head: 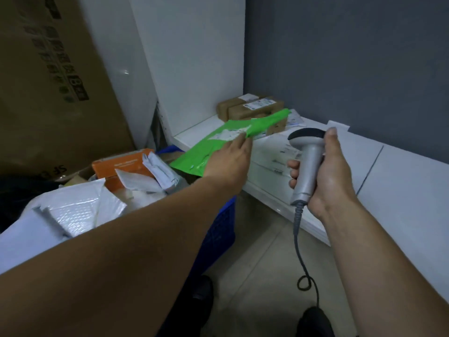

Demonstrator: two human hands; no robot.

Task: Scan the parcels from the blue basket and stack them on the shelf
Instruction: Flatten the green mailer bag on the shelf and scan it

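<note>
One scanner (307, 161); one green parcel (194, 156); one blue basket (221, 229)

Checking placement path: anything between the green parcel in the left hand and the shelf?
Nothing visible. The left hand holds the green parcel over the shelf edge. Brown boxes sit at the back corner behind it; flat white parcels lie to its right. The right hand holds the scanner aside.
</note>
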